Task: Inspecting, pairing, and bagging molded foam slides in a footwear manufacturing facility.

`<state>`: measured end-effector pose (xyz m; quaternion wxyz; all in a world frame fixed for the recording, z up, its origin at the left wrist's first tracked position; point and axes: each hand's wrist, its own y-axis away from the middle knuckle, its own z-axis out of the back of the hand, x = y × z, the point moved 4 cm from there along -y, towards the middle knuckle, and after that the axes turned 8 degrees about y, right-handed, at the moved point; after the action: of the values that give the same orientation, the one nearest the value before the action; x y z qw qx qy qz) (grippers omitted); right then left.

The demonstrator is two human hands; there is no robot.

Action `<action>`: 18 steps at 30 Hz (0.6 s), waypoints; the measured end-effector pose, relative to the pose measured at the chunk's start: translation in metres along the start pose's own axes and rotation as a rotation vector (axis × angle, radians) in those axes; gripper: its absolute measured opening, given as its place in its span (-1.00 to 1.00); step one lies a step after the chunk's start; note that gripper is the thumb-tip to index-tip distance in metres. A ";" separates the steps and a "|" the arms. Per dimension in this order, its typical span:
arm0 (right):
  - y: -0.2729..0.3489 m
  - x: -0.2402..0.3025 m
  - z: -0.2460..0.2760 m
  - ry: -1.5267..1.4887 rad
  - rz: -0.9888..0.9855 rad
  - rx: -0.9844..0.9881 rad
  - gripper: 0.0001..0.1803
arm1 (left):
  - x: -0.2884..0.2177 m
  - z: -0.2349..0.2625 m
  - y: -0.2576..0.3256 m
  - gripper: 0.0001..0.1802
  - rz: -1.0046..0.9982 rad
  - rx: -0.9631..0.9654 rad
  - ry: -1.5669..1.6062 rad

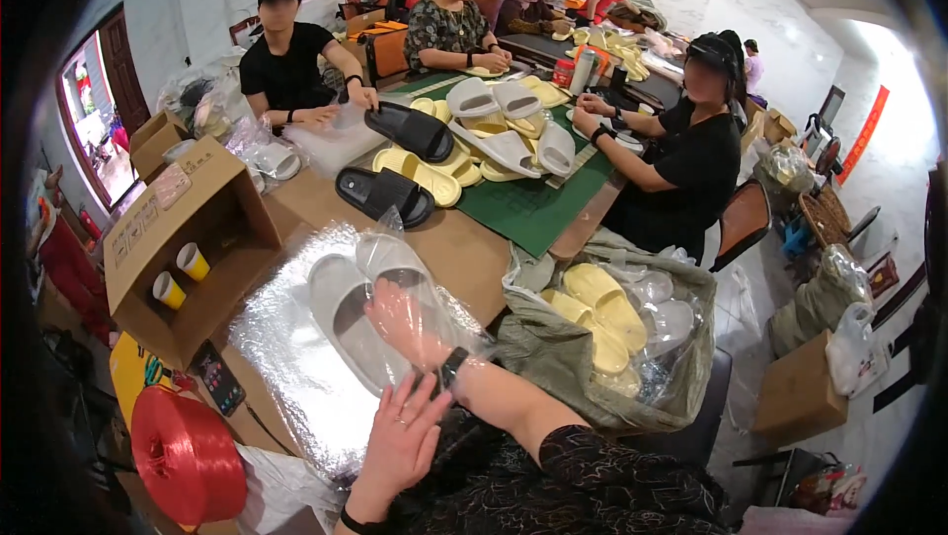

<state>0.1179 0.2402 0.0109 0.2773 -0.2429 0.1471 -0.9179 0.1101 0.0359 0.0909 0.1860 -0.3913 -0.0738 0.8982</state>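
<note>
A pair of light grey slippers (341,313) lies in a clear plastic bag (449,313) in front of me. My right hand (407,326) reaches into the bag and rests against the slippers; plastic and blur obscure its fingers. Below it, my left hand (403,436) lies at the bag's near end with fingers stretched and apart, near my right wrist and its dark band. Under the bag is a shiny silvery sheet (286,357) on the work surface.
To the left stands an open cardboard box (188,239) with two yellow-white cups. Nearer are a phone (217,377) and a red twine roll (188,456). A woven sack (523,338) of slippers stands right. Ahead, black slippers (385,194) border a slipper pile; several co-workers sit around.
</note>
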 end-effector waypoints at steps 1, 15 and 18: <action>0.001 -0.006 -0.008 0.020 0.064 -0.108 -0.74 | 0.003 -0.003 0.002 -0.50 -0.008 0.005 0.009; 0.007 -0.001 0.040 -0.275 -0.250 0.070 -0.76 | 0.080 -0.015 0.035 0.20 0.478 -0.582 0.610; 0.021 -0.005 0.050 -0.065 0.001 -0.275 -0.74 | 0.062 -0.010 0.029 0.09 0.614 -0.436 0.456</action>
<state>0.1569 0.2194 0.0428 0.2464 -0.3083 0.2623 -0.8806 0.0710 0.0335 0.0340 -0.1648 -0.6136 -0.0991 0.7658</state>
